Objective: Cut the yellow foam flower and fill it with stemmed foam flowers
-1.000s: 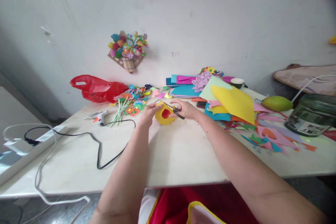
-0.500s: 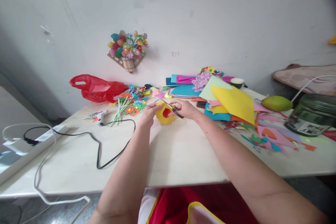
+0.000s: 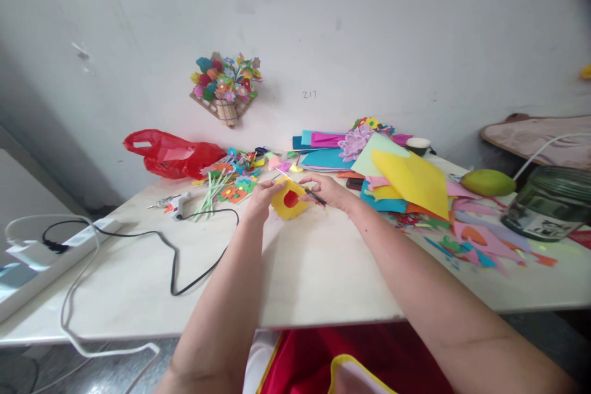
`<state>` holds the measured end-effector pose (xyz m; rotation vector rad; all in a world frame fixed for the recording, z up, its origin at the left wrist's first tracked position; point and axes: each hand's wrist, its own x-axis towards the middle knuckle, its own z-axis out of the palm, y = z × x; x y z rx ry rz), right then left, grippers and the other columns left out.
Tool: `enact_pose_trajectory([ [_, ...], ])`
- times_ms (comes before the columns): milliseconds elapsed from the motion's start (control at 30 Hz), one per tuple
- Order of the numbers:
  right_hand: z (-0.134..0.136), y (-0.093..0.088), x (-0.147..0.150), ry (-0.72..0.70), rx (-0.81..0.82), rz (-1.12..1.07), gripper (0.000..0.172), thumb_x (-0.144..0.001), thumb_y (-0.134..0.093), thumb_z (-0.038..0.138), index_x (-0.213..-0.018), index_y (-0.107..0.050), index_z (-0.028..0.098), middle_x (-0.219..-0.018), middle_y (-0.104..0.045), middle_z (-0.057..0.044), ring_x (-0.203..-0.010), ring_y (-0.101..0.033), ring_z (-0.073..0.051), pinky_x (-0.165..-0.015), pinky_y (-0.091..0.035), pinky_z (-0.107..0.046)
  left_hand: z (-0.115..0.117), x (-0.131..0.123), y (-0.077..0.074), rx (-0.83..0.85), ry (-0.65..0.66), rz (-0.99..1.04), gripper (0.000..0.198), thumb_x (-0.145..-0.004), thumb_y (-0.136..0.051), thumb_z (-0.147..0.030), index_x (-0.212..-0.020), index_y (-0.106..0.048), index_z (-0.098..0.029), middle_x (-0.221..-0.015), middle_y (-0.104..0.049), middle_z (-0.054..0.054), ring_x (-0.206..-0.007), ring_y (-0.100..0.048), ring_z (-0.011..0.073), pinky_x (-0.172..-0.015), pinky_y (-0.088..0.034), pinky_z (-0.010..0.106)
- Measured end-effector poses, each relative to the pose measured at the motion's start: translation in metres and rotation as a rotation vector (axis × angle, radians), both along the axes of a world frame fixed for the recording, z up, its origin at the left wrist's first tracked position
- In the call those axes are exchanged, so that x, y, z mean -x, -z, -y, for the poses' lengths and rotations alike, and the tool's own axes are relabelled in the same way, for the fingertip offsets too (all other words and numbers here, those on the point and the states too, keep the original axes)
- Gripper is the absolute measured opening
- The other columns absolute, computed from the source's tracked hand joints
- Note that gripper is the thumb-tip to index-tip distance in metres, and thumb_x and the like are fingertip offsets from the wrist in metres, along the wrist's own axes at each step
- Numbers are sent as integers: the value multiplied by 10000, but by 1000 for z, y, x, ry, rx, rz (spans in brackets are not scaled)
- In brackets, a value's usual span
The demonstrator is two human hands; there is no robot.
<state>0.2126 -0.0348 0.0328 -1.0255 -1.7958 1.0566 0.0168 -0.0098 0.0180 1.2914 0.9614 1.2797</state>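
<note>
My left hand [image 3: 264, 197] pinches the left edge of a yellow flower [image 3: 285, 208] with a scalloped rim and a red centre. The flower is held above the white table [image 3: 323, 277]. In my right hand [image 3: 329, 191] is a pair of scissors [image 3: 314, 197] with dark handles. Their thin blades point up and left, across the flower's upper edge. My right fingers wrap the handles near the flower's right side. Whether the blades are parted is too small to tell.
To the left lie a white glue gun [image 3: 179, 205] with a black cord, pale green strips [image 3: 213, 194] and a red plastic bag [image 3: 173, 157]. Coloured foam sheets [image 3: 410, 181], scraps [image 3: 484, 246], a mango [image 3: 488, 183] and a glass jar [image 3: 549, 203] stand right. A power strip [image 3: 60, 265] sits far left.
The yellow flower has shifted slightly left and turned a little. The scissors have changed angle, and their handles now look closer together. Both hands keep their hold.
</note>
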Motion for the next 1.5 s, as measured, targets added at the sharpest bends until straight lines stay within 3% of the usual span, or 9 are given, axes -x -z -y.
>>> enact_pose_trajectory([
  [467,2,-1,-1,-4,23,73,530,-619,-762,383,-1045,-565,138,-428,-401,124,-366,-316,-38,-376,-250,-186,1,5,-2,33,-21,13,338,-505,-800,-400,-653,-635,-146,-597,-645,25,-491,-580,149,-460,-442,250],
  [1200,-2,2,-10,-72,40,79,527,-647,-727,423,-1058,-571,133,-435,-472,100,-359,-376,-54,-376,-309,-186,8,9,-11,1,15,-73,383,-494,-808,-445,-658,-665,-129,-593,-647,40,-498,-578,149,-483,-438,253],
  [1500,-5,3,-11,-22,35,9,441,-602,-756,387,-926,-604,130,-438,-475,87,-372,-392,-50,-390,-314,-188,8,12,-10,3,75,-113,387,-516,-799,-466,-671,-666,-137,-591,-649,43,-492,-577,146,-462,-426,241],
])
